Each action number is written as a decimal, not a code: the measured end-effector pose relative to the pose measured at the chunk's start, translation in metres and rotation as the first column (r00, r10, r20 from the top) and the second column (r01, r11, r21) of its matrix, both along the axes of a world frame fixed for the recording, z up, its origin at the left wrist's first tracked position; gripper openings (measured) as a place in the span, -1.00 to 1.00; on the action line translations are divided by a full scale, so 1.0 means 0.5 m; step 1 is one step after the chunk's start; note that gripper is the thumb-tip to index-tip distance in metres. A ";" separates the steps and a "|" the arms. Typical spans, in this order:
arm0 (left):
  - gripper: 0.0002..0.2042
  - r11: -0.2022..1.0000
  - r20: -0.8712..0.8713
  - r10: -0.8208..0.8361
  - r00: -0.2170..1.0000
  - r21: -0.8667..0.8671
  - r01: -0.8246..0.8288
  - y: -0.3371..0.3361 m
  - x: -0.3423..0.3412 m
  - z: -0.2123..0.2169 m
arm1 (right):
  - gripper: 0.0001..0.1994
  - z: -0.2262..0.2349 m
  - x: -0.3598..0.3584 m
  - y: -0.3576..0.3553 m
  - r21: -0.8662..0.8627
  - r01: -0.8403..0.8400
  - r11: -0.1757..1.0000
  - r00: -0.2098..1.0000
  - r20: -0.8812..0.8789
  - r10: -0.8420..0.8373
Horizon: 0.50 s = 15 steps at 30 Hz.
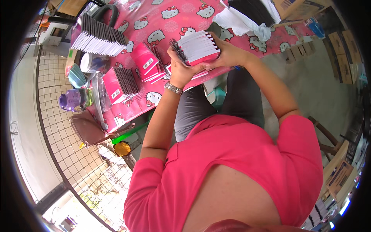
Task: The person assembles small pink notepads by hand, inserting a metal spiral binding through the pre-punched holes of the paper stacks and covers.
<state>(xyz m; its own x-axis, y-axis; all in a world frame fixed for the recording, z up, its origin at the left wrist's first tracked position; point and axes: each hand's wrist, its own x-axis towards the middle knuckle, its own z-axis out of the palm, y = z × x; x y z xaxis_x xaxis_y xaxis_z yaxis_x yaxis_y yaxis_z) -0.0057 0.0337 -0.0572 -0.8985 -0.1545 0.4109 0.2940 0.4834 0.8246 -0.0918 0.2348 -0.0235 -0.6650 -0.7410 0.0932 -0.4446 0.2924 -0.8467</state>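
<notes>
Between my two hands, above the near edge of the table, is a stack of spiral notebooks (196,45) with pink covers, white page edges and dark wire bindings. My left hand (181,69) grips the stack at its bound left side, thumb along the near edge. Round the right side, my right hand (228,54) is closed on the same stack. Left of my hands, a fanned pile of pink notebooks (147,63) lies on the table. Beside it sits a second pink pile (119,83) with its spirals facing right.
A patterned pink cloth (166,25) covers the table. A tall notebook stack (98,36) stands at the far left, near a white jar (86,62) and a purple bottle (73,99). White crumpled paper (243,23) lies far right. A brown bag (85,128) hangs by the left edge.
</notes>
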 end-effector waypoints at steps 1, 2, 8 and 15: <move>0.15 0.998 -0.034 0.008 0.999 -0.068 -0.011 -0.018 -0.002 -0.005 | 0.08 0.007 -0.006 -0.002 0.016 -0.020 1.000 1.000 -0.008 0.021; 0.18 0.993 -0.020 0.028 0.999 -0.111 -0.030 -0.028 -0.003 -0.012 | 0.05 0.014 -0.014 0.000 0.033 -0.045 0.998 0.999 -0.015 0.045; 0.00 0.942 -0.004 -0.003 1.000 0.334 0.005 -0.091 -0.018 0.110 | -0.14 0.197 -0.056 -0.094 0.082 -0.121 0.989 0.968 -0.210 0.136; -0.52 0.811 0.357 0.071 0.931 0.523 -0.262 -0.385 0.125 0.299 | -0.22 0.189 0.043 -0.458 -0.142 -0.124 0.982 0.989 0.066 0.135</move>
